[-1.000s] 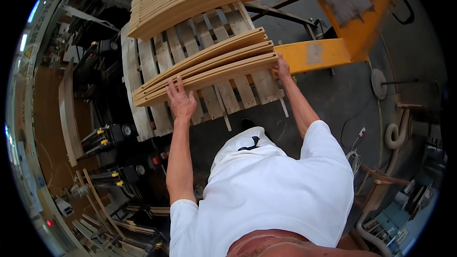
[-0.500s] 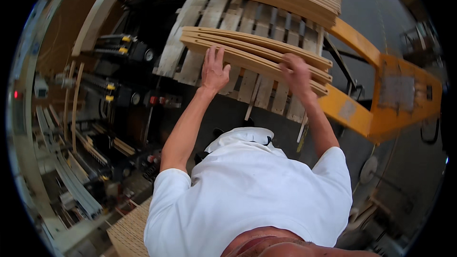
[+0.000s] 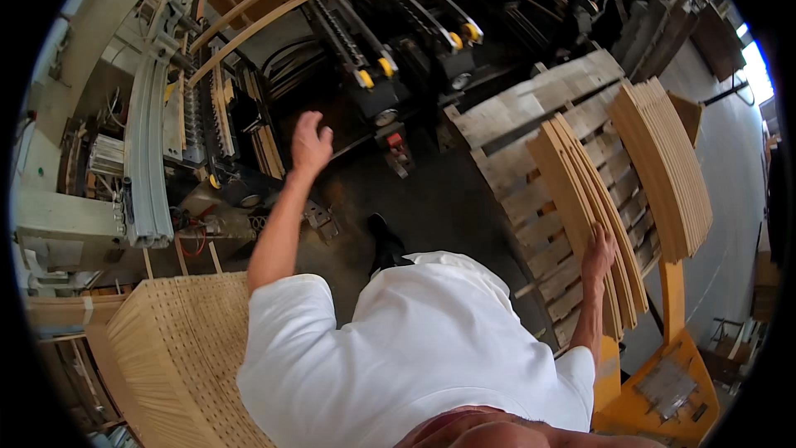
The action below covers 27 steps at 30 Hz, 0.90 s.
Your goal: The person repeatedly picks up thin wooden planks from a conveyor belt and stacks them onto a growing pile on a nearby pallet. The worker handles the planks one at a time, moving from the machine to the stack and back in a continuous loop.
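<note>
My left hand (image 3: 312,143) is raised over the dark floor near the machine rails, its fingers apart and slightly bent, holding nothing. At the right, my right hand (image 3: 599,252) lies on a small group of long, curved wooden boards (image 3: 572,187), with its fingers bent over the edge of one. These boards stand on edge, side by side, on a slatted wooden pallet (image 3: 506,170). Beyond them, a larger row of similar curved boards (image 3: 663,166) rests on the same pallet.
A yellow pallet truck (image 3: 663,398) reaches under the pallet. Ahead are machine rails (image 3: 352,41) with yellow rollers and two thin wooden strips (image 3: 249,29). Grey metal profiles (image 3: 149,149) run along the left. A stack of light wooden pieces (image 3: 191,332) with slotted rows stands at lower left.
The view has turned left, so the pallet now lies at the right. My left hand has left the boards and moved toward the machine. My right hand remains at the boards.
</note>
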Available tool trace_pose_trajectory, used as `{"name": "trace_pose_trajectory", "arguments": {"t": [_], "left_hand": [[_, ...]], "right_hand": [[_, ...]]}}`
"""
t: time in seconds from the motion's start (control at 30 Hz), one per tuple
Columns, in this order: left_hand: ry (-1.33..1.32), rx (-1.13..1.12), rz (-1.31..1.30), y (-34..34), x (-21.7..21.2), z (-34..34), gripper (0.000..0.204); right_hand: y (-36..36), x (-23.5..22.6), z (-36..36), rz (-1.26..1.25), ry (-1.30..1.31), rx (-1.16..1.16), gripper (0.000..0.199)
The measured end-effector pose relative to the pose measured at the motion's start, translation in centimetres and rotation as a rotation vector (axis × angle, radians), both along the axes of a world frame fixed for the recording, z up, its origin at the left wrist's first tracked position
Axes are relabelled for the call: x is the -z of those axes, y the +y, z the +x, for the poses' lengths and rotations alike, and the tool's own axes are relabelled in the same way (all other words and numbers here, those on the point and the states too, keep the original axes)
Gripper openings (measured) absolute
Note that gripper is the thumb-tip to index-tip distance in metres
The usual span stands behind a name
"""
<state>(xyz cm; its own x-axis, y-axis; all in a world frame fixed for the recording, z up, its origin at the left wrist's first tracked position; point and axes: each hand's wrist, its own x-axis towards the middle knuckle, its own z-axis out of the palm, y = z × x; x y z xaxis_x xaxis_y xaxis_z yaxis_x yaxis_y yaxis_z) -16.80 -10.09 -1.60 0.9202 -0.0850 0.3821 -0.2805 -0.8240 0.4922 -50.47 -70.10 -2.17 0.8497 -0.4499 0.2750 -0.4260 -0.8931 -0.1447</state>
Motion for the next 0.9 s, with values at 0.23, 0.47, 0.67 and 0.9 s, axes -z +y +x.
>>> {"name": "trace_pose_trajectory", "arguments": {"t": [0.23,0.47,0.67,0.9], "left_hand": [[0.208,-0.299,0.365,15.2,-6.8,22.3,0.053],[0.443,-0.365,0.439,17.9,-9.6,35.4,0.072],[0.294,-0.316,0.462,19.9,-7.2,38.4,0.07],[0.231,-0.118,0.165,15.6,-6.2,25.4,0.032]], "right_hand": [[12.6,-8.9,6.9,0.069,-0.035,0.01,0.038],[25.5,-14.5,17.5,0.174,-0.177,-0.201,0.039],[31.0,-18.0,28.2,0.173,-0.122,-0.452,0.042],[38.3,-17.3,46.6,0.147,-0.082,-0.928,0.036]]}}
